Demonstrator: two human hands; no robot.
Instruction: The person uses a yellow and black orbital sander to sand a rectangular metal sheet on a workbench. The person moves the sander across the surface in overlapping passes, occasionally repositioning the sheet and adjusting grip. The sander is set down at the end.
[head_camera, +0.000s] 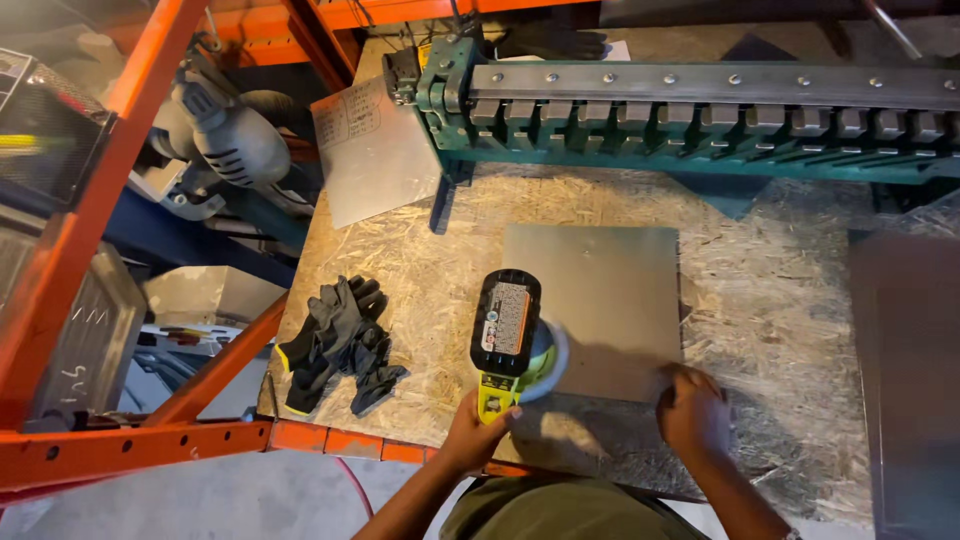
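Note:
A square sheet of bare metal lies flat on the chipboard bench top. My left hand grips the yellow-green handle of a cordless sander with a black battery pack on top. Its round pad rests on the sheet's near left corner. My right hand presses down on the sheet's near right corner, fingers curled over the edge.
A pair of black work gloves lies left of the sander. A green metal bending brake spans the back of the bench. Another metal sheet leans at back left. Orange rack beams and a grey power tool are at left.

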